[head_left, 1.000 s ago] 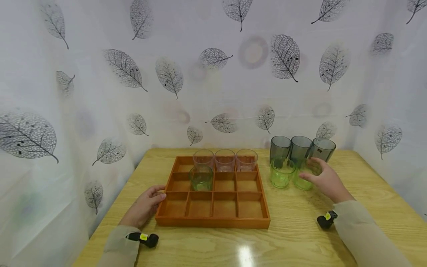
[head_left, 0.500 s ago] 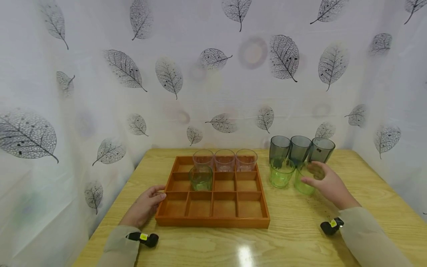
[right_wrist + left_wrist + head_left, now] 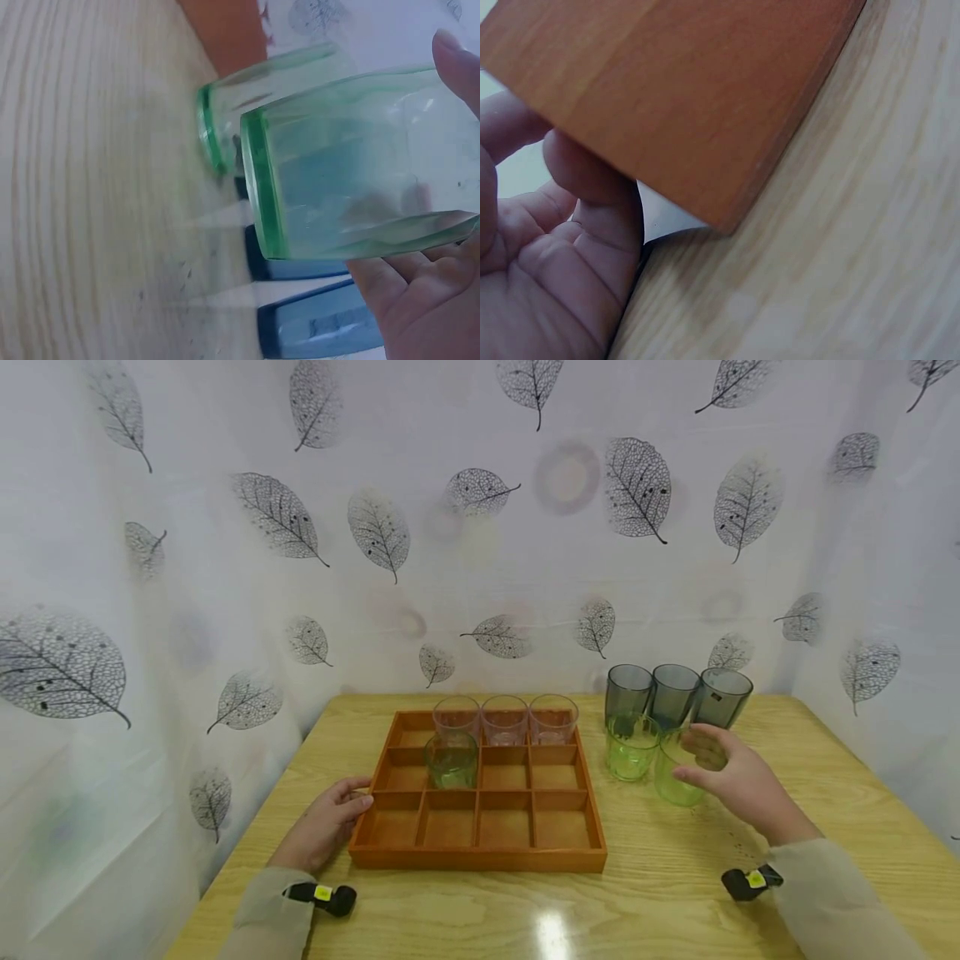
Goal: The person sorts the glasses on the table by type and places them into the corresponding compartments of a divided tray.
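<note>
My right hand (image 3: pixel 738 781) grips a green glass (image 3: pixel 678 777) between thumb and fingers, right of the tray; the right wrist view shows this glass (image 3: pixel 345 172) close up with its thick base to the left. Another green glass (image 3: pixel 630 758) stands just left of it. My left hand (image 3: pixel 322 822) holds the left side of the wooden compartment tray (image 3: pixel 480 860); in the left wrist view its fingers lie against the tray's wall (image 3: pixel 667 105). In the tray, three clear glasses (image 3: pixel 505 722) occupy the back row and a green glass (image 3: pixel 452 764) the middle row.
Three dark grey glasses (image 3: pixel 672 693) stand behind the green ones at the back right of the wooden table (image 3: pixel 645 893). A white curtain (image 3: pixel 450 568) with leaf prints hangs behind the table and along its sides.
My right hand has drawn the green glass toward the table's front, away from the grey glasses, and it has shifted slightly left lately. My left hand and the tray have stayed put.
</note>
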Motion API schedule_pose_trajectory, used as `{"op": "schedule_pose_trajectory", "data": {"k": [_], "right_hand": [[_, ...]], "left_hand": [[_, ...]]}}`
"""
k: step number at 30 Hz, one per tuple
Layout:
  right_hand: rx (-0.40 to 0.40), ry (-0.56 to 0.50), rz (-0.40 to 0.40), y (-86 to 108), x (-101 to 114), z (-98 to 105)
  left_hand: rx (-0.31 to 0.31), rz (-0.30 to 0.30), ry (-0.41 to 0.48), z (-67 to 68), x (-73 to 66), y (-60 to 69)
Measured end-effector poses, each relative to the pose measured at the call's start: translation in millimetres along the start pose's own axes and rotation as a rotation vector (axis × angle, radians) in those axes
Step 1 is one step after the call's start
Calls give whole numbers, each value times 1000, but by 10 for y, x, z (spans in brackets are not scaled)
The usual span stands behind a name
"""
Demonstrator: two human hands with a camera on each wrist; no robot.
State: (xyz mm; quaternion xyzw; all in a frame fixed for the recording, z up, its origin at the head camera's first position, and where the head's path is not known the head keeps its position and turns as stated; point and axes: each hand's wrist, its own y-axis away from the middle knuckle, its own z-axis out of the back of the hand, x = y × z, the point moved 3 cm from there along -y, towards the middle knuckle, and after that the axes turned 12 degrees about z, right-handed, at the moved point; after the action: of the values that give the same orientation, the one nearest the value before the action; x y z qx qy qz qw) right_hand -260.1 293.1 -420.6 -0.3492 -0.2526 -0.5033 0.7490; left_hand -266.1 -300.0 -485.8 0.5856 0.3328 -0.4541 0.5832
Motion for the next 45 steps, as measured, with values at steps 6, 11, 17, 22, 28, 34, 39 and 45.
{"op": "schedule_pose_trajectory", "data": {"k": [6, 11, 17, 22, 28, 34, 39, 45], "right_hand": [[24, -13, 40, 10, 242, -39], [25, -14, 77, -8, 448, -81], [40, -40, 139, -70, 690, -170], [51, -89, 177, -152, 824, -276], [60, -186, 192, -263, 895, -463], [56, -266, 182, -387, 944, -665], [62, -281, 169, -508, 1002, -846], [44, -273, 155, -670, 1074, -1073]], "left_hand": [[4, -7, -15, 4, 2, -9], [0, 3, -17, 11, 7, -13], [-7, 8, -12, 7, 5, -16], [2, -9, -14, -18, -14, 17], [-2, -13, -22, -24, -17, 16], [-23, -4, -28, -15, 2, -8], [-12, -6, -17, -8, 9, 0], [10, -1, -2, -4, 0, 9]]}}
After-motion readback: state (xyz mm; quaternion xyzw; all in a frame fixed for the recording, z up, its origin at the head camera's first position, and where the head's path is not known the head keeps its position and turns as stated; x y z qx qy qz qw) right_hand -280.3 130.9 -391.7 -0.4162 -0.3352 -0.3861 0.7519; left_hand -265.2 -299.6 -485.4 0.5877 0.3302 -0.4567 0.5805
